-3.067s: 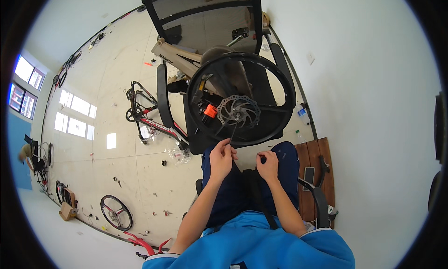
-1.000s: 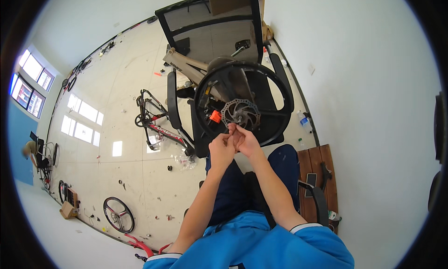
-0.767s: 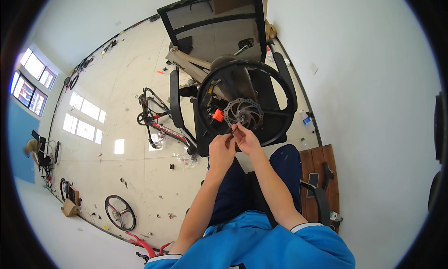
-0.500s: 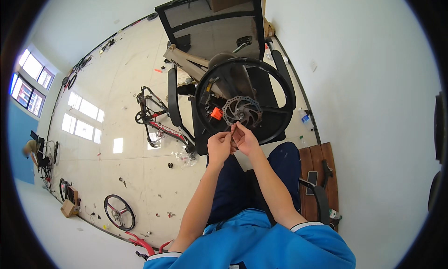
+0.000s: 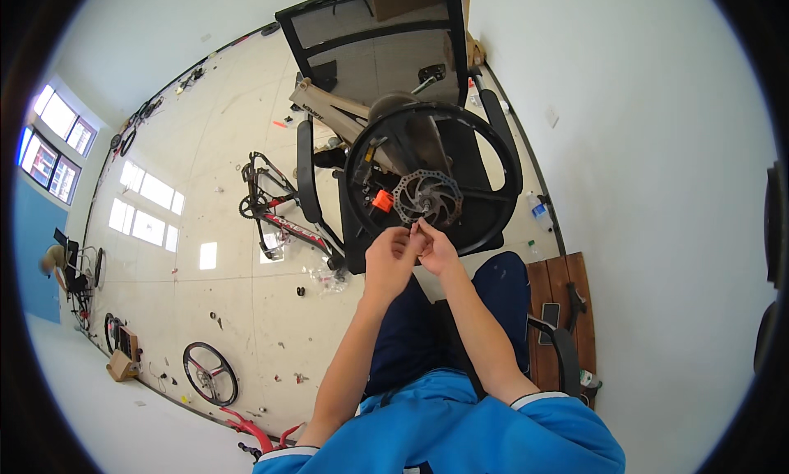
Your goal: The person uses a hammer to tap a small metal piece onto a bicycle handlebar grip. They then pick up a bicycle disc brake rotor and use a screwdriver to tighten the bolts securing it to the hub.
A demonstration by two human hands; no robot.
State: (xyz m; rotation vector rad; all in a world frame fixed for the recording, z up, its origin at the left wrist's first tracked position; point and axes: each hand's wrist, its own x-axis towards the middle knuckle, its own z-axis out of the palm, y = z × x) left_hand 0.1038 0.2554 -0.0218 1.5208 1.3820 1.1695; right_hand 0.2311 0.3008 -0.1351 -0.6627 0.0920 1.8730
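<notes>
A black bicycle wheel (image 5: 513, 157) lies flat across the seat of a black office chair in front of me. At its hub sits a silver disc brake rotor (image 5: 449, 191), with an axle (image 5: 426, 204) pointing up from the middle. My left hand (image 5: 389, 258) and my right hand (image 5: 437, 249) meet just below the rotor, fingertips pinched together close to the axle end. Whatever lies between the fingers is too small to make out. An orange object (image 5: 383, 200) rests left of the rotor, beside dark tools or parts seen between the spokes.
A beige bicycle frame (image 5: 333, 110) leans on the chair (image 5: 304, 157) behind the wheel. Left of it a black-and-red frame (image 5: 288, 223) lies on the floor. Another wheel (image 5: 234, 375) is farther left. At right stand a wooden bench (image 5: 542, 367) with a phone (image 5: 549, 322), and a bottle (image 5: 539, 212).
My left hand has shifted slightly up and right, its fingers now over the right fingertips. My right hand stays near the axle. The wheel has not visibly moved.
</notes>
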